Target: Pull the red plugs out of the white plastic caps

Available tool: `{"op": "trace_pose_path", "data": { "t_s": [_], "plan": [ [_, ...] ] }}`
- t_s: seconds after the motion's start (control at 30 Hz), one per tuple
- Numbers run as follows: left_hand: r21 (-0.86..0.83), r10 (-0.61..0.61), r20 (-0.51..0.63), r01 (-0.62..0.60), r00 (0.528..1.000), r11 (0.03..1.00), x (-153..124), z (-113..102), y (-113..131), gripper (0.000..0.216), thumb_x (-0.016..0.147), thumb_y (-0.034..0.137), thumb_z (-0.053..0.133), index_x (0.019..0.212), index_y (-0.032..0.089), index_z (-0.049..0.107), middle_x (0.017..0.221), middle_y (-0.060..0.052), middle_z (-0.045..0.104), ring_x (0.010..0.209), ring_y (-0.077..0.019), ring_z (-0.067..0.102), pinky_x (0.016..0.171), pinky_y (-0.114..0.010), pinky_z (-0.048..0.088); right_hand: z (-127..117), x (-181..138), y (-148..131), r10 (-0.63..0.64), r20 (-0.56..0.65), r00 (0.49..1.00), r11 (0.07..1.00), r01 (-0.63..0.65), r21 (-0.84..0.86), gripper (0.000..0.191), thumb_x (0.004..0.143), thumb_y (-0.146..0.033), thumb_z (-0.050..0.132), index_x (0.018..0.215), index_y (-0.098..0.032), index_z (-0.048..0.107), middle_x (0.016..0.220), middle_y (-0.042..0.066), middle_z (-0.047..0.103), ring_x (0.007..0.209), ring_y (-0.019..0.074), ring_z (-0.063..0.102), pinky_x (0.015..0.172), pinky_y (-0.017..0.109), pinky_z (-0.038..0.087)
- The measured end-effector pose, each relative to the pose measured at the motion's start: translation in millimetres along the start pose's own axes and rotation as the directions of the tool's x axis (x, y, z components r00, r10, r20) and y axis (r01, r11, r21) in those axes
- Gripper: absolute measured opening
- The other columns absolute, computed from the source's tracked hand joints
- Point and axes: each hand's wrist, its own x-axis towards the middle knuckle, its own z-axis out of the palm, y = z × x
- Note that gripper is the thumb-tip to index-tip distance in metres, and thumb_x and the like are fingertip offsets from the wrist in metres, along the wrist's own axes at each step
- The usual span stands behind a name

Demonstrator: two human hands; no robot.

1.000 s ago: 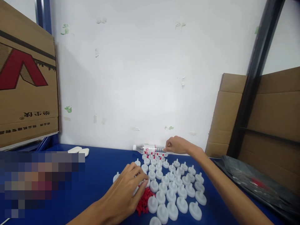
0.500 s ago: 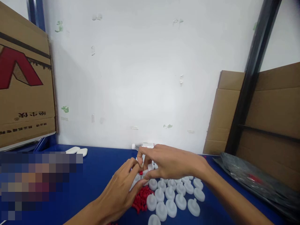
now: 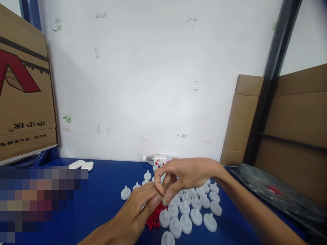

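Note:
My left hand point(image 3: 139, 209) and my right hand point(image 3: 184, 177) meet fingertip to fingertip above a pile of small red plastic pieces point(image 3: 154, 217) on the blue table point(image 3: 107, 190). Both hands have their fingers pinched together; whatever they hold is hidden between the fingertips. Several white round caps with short stems point(image 3: 186, 212) stand in rows just right of and behind the hands, and a few loose caps point(image 3: 125, 193) lie to the left.
A clear water bottle point(image 3: 157, 159) lies on its side by the white wall. Cardboard boxes stand at left point(image 3: 25, 102) and right point(image 3: 293, 115), with a black post point(image 3: 270, 75). A dark plastic bag point(image 3: 276, 195) lies at right. Two white pieces point(image 3: 81, 165) lie far left.
My right hand came back from the bottle at the wall and joined my left hand over the red pieces. The view has drifted slightly to the right.

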Motion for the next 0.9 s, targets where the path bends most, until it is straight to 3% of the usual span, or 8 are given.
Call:
{"op": "trace_pose_path", "data": {
  "t_s": [0.1, 0.17, 0.2, 0.37, 0.43, 0.5, 0.63, 0.9],
  "plan": [
    [-0.154, -0.133, 0.009, 0.133, 0.991, 0.979, 1.8, 1.5, -5.4, 0.046, 0.106, 0.051, 0.033, 0.081, 0.02, 0.055, 0.083, -0.001, 0.057, 0.081, -0.0183, 0.05, 0.078, -0.028, 0.043, -2.8, -4.4, 2.3, 0.04, -0.077, 0.996, 0.992, -0.049, -0.117, 0.021, 0.086, -0.032, 0.077, 0.096, -0.022, 0.061, 0.093, 0.0, 0.075, 0.086, 0.0164, 0.071, 0.071, 0.024, 0.05],
    [-0.256, -0.196, 0.011, 0.192, 0.981, 0.947, 3.1, 0.5, -11.0, 0.05, 0.106, 0.054, 0.029, 0.071, 0.02, 0.041, 0.072, 0.002, 0.044, 0.07, -0.0158, 0.041, 0.066, -0.027, 0.038, -12.1, -10.0, 10.1, 0.089, -0.26, 0.962, 0.933, -0.172, -0.317, 0.017, 0.084, -0.026, 0.077, 0.094, -0.023, 0.063, 0.097, 0.0, 0.075, 0.076, 0.014, 0.068, 0.058, 0.021, 0.043],
    [-0.265, -0.209, -0.005, 0.2, 0.978, 0.943, 3.5, -0.6, -13.7, 0.049, 0.106, 0.053, 0.026, 0.07, 0.021, 0.036, 0.07, 0.002, 0.039, 0.067, -0.0154, 0.038, 0.064, -0.027, 0.036, -19.3, -13.7, 16.1, 0.085, -0.396, 0.914, 0.867, -0.263, -0.423, 0.016, 0.083, -0.026, 0.077, 0.092, -0.023, 0.064, 0.097, -0.001, 0.075, 0.073, 0.0136, 0.067, 0.057, 0.022, 0.042],
    [0.162, 0.007, -0.019, -0.003, 1.0, 0.987, 2.2, -4.1, -21.3, 0.037, 0.108, 0.035, 0.028, 0.076, 0.021, 0.04, 0.077, 0.0, 0.048, 0.076, -0.0182, 0.044, 0.079, -0.033, 0.04, -65.1, -33.9, 62.6, 0.06, -0.647, 0.76, 0.767, -0.45, -0.457, 0.011, 0.093, -0.024, 0.062, 0.102, -0.02, 0.068, 0.104, 0.007, 0.073, 0.097, 0.0226, 0.065, 0.08, 0.032, 0.047],
    [0.309, 0.094, 0.061, -0.108, 0.994, 0.945, 0.9, -1.8, -21.5, 0.03, 0.106, 0.025, 0.03, 0.081, 0.021, 0.046, 0.083, -0.002, 0.054, 0.082, -0.0197, 0.048, 0.088, -0.038, 0.041, -78.4, -38.7, 85.2, 0.126, -0.647, 0.752, 0.743, -0.504, -0.441, 0.013, 0.095, -0.027, 0.061, 0.095, -0.018, 0.07, 0.099, 0.007, 0.073, 0.095, 0.0225, 0.066, 0.084, 0.035, 0.05],
    [0.383, 0.122, 0.124, -0.161, 0.985, 0.91, 0.0, 1.4, -21.0, 0.024, 0.104, 0.02, 0.034, 0.089, 0.02, 0.052, 0.09, -0.004, 0.057, 0.087, -0.0209, 0.05, 0.091, -0.041, 0.042, -86.1, -40.4, 106.7, 0.203, -0.611, 0.765, 0.728, -0.535, -0.428, 0.021, 0.098, -0.036, 0.062, 0.105, -0.017, 0.067, 0.107, 0.006, 0.069, 0.094, 0.0199, 0.066, 0.086, 0.04, 0.054],
    [0.408, 0.1, 0.152, -0.155, 0.983, 0.9, 0.5, 4.0, -20.1, 0.018, 0.102, 0.015, 0.039, 0.098, 0.021, 0.056, 0.102, -0.005, 0.059, 0.096, -0.0216, 0.053, 0.091, -0.04, 0.045, -90.1, -37.8, 139.3, 0.336, -0.518, 0.786, 0.71, -0.573, -0.409, 0.028, 0.099, -0.037, 0.061, 0.12, -0.019, 0.064, 0.124, 0.008, 0.064, 0.104, 0.0221, 0.065, 0.089, 0.042, 0.056],
    [0.43, 0.1, 0.142, -0.152, 0.985, 0.89, 1.1, 3.2, -22.3, 0.02, 0.101, 0.012, 0.041, 0.098, 0.02, 0.06, 0.102, -0.005, 0.058, 0.096, -0.0214, 0.054, 0.096, -0.045, 0.046, -82.5, -24.1, 156.0, 0.492, -0.342, 0.8, 0.698, -0.598, -0.394, 0.034, 0.097, -0.036, 0.064, 0.125, -0.018, 0.061, 0.127, 0.009, 0.062, 0.106, 0.0237, 0.065, 0.088, 0.043, 0.056]
  ]
}}
